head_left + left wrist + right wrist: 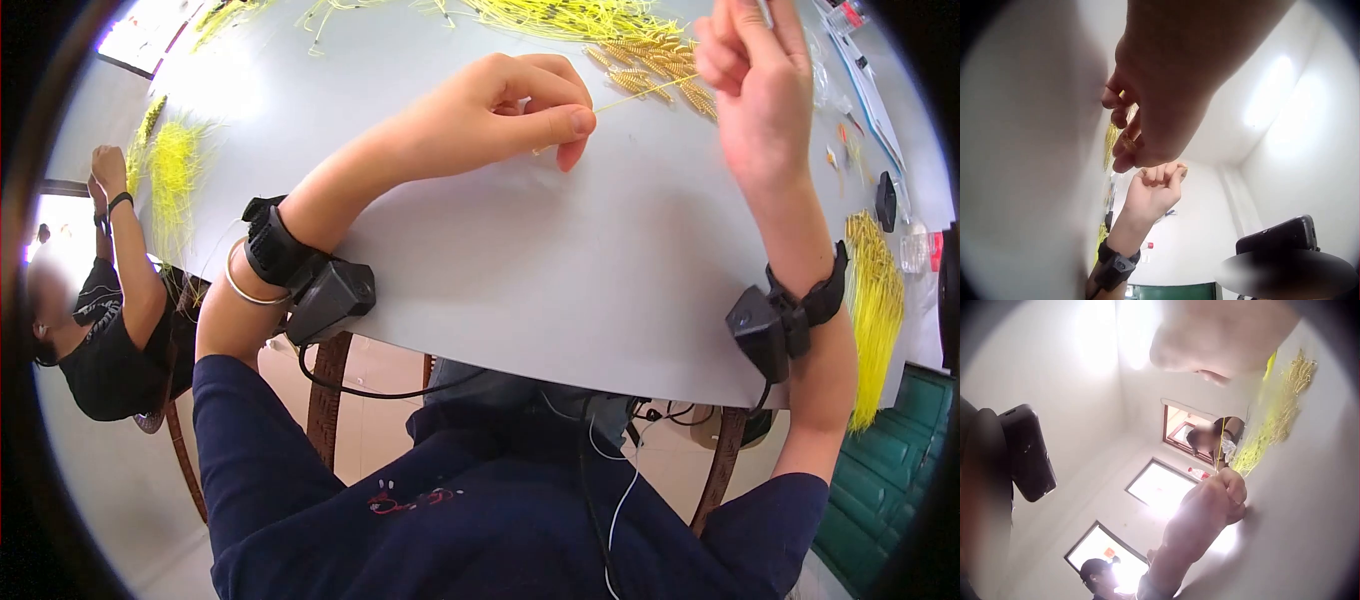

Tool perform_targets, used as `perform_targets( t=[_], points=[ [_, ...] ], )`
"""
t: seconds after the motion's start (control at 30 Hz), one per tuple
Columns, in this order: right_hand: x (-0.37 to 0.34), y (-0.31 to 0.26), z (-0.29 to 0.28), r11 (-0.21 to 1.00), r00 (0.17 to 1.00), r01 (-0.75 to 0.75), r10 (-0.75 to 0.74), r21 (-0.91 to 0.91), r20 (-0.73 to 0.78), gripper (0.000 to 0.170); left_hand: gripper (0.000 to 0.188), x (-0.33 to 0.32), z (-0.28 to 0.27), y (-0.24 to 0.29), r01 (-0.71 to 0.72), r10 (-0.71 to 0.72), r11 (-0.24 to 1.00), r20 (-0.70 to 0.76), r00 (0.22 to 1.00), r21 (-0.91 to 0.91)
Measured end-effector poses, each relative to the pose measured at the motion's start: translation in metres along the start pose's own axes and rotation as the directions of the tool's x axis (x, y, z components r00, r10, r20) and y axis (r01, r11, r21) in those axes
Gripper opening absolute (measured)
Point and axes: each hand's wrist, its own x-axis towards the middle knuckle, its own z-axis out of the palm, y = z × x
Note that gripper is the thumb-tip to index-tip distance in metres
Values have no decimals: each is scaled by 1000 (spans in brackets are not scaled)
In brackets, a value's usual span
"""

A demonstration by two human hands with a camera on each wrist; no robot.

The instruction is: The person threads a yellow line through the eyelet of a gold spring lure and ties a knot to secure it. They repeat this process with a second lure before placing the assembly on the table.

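Observation:
A thin yellow thread [645, 94] stretches between the two hands above the grey table [520, 260]. The left hand [525, 110] pinches its left end between thumb and finger; a small gold piece [1129, 144] shows at those fingertips in the left wrist view. Raised at the upper right, the right hand [765, 110] has its fingers curled round a thin, light-coloured stick-like item [766, 12], cut off by the frame edge. In the right wrist view the thread [1220, 447] rises from the left hand [1200, 515] toward the right hand [1229, 337], whose fingertips are mostly hidden.
Gold spring-like coils [628, 82] lie behind the hands, beside yellow strands [570, 15]. More strand bundles lie at the right edge [875, 310] and far left [175, 165]. A black object [886, 202] and a clipboard [870, 100] are at right. Another person [120, 320] sits at left.

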Motion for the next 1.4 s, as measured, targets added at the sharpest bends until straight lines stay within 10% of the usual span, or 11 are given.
perform_targets(
  t=[0.43, 0.53, 0.6, 0.7, 1.4],
  points=[
    [12, 6, -16, 968, 999, 39, -46, -250, -23, 14, 24, 0, -11, -7, 60, -76, 981, -78, 994, -185],
    [7, 11, -12, 945, 982, -99, 144, -312, 125, 16, 30, 2, -11, -5, 95, -121, 973, -115, 986, -210],
    [3, 28, -12, 894, 895, 90, 121, -440, 428, 15, 33, 2, -12, -5, 101, -136, 969, -143, 980, -225],
    [-1, 32, -12, 843, 866, 131, 159, -522, 474, 15, 34, 1, -13, -7, 136, -176, 969, -190, 966, -208],
    [-7, 47, -17, 854, 815, 138, 190, -502, 548, 16, 33, 4, -14, -11, 186, -202, 968, -83, 976, -167]
  ],
)
